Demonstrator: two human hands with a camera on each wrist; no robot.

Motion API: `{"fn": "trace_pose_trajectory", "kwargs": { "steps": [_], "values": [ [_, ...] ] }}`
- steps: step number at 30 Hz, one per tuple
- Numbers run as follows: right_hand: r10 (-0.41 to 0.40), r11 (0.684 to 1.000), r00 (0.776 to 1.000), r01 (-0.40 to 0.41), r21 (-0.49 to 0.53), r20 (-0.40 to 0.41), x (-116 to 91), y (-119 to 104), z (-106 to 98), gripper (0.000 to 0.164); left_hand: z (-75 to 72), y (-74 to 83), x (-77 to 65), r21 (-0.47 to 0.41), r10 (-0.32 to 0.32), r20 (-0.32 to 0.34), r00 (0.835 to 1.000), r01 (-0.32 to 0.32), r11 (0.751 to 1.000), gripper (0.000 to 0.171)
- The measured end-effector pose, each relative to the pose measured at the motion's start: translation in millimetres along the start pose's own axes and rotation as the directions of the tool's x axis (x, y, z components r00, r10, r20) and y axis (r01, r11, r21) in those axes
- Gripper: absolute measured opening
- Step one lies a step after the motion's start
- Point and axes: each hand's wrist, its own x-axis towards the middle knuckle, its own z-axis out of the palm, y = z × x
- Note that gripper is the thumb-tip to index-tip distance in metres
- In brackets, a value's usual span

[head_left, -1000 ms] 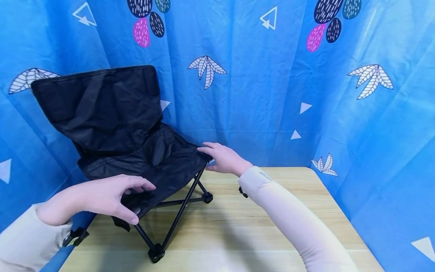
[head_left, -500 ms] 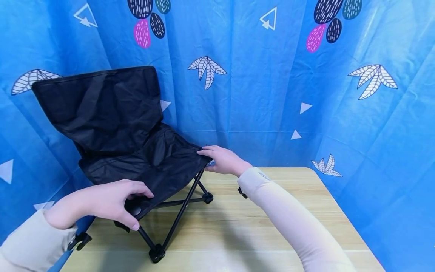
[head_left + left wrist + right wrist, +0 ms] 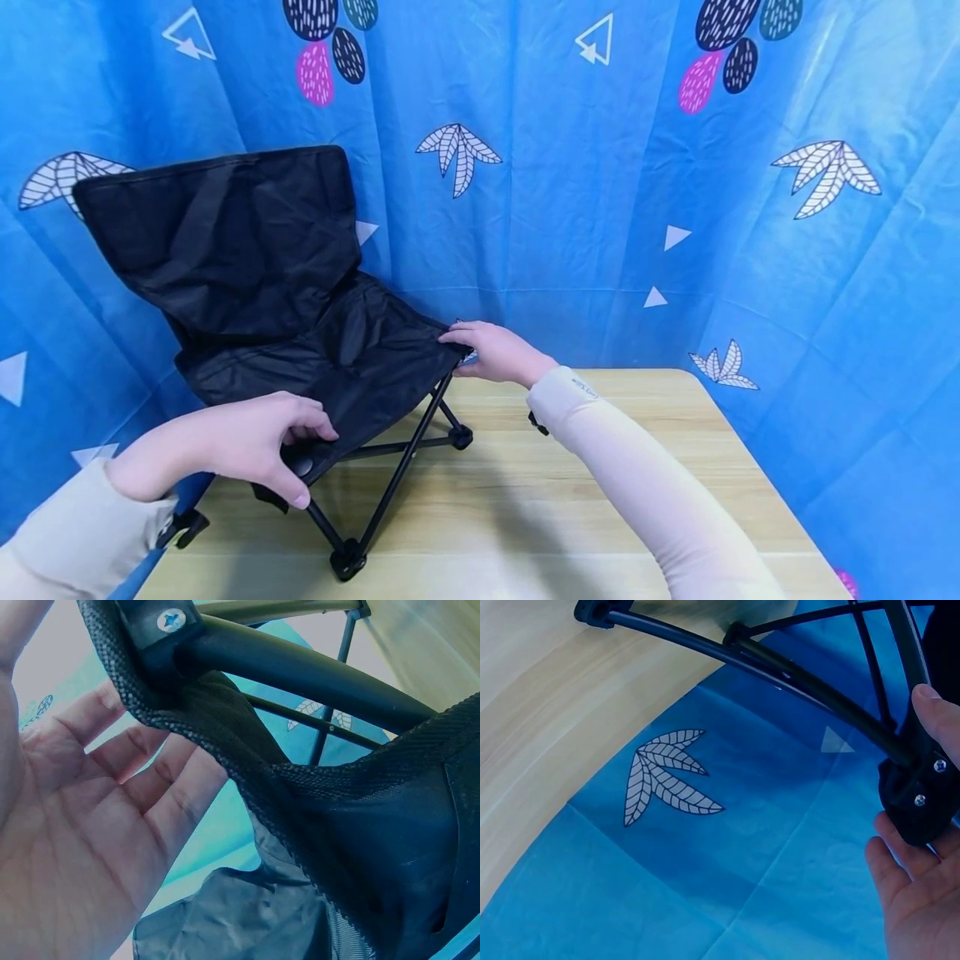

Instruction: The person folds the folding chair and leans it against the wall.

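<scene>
A black folding camp chair (image 3: 345, 371) stands unfolded on the wooden table. My left hand (image 3: 240, 437) straddles the seat's front left corner, thumb low by the leg and fingers over the fabric. The left wrist view has its palm (image 3: 82, 817) facing the camera with a gap to the chair; the fingertips vanish behind the fabric edge. At the other front corner, my right hand (image 3: 498, 354) grips the seat. Seen from the right wrist, its thumb lies against the tube and its fingers reach behind the black plastic corner joint (image 3: 922, 791).
The wooden table (image 3: 615, 475) extends to the right of the chair. A blue patterned curtain (image 3: 570, 208) hangs behind and at both sides. Crossed metal legs (image 3: 401, 462) stand under the seat.
My left hand has shifted slightly right and down onto the seat corner. My right hand has settled a little lower on its corner. The chair stays in place.
</scene>
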Motion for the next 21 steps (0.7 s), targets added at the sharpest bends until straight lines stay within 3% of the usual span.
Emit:
{"fn": "trace_pose_trajectory", "kwargs": {
  "steps": [21],
  "values": [
    [0.018,1.0,1.0,-0.018,0.016,-0.004,-16.7,1.1,-7.9,0.059,4.2,18.5,-1.8,-0.029,0.023,-0.027,0.999,-0.024,0.999,0.058]
  ]
}}
